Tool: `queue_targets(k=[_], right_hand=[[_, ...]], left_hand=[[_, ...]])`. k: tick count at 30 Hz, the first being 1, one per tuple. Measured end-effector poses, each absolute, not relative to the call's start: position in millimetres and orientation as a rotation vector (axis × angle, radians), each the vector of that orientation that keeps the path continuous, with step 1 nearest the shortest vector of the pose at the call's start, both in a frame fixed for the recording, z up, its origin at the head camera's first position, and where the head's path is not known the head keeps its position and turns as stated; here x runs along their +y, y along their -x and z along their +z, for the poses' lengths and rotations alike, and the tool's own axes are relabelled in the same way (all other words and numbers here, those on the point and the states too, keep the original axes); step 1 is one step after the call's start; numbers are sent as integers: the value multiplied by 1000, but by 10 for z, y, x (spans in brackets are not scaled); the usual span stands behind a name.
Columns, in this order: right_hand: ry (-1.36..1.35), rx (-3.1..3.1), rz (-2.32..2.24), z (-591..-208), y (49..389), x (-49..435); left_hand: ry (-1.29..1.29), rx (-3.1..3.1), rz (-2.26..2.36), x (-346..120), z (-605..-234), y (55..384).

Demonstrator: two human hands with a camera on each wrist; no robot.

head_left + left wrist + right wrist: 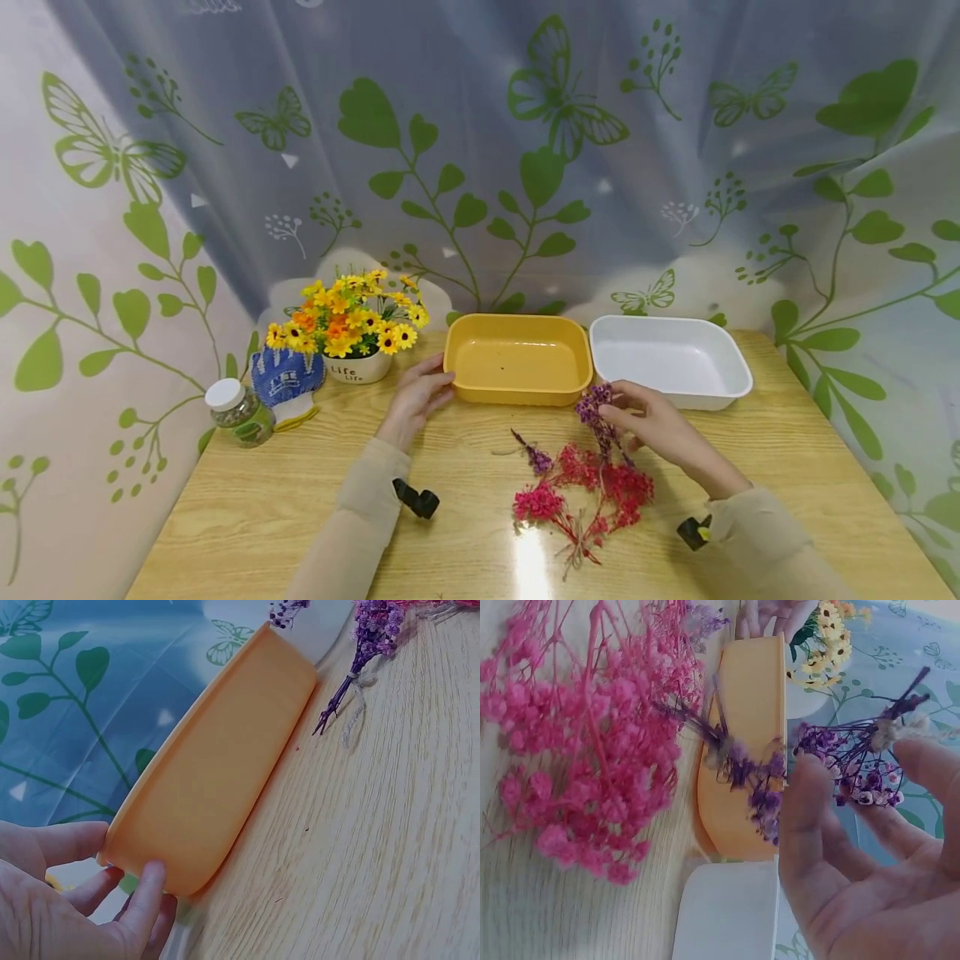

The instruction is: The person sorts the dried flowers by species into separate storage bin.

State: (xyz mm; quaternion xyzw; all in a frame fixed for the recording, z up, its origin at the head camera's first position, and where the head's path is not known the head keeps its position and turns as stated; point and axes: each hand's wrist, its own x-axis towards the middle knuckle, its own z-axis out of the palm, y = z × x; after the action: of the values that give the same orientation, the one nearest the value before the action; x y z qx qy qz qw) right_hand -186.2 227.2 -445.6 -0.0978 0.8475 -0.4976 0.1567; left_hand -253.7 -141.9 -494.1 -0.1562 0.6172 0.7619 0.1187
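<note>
A yellow plastic basin (517,393) stands at the back of the table. My left hand (420,396) touches its left end, and the left wrist view shows fingers against the rim and outer wall. Over the basin's near right corner, my right hand (652,421) pinches purple dried flowers (866,761) tied with twine. A second, blurred purple sprig (754,780) is beside its thumb; whether it is held I cannot tell. Pink-red dried flowers (628,487) lie on the table below the right hand. Another purple sprig (537,459) lies at their left.
A white basin (738,385) stands right of the yellow one. To the left are a white pot (360,369) of yellow artificial flowers, blue-and-white gloves (287,379) and a white-lidded jar (243,414). A patterned curtain (465,108) hangs behind the table.
</note>
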Motion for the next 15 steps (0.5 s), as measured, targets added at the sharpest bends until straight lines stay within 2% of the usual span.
queue_targets(k=[15], right_hand=[[259, 2032, -1646, -4465, 1881, 2359]], left_hand=[[480, 1799, 2227, -1436, -4968, 2549]])
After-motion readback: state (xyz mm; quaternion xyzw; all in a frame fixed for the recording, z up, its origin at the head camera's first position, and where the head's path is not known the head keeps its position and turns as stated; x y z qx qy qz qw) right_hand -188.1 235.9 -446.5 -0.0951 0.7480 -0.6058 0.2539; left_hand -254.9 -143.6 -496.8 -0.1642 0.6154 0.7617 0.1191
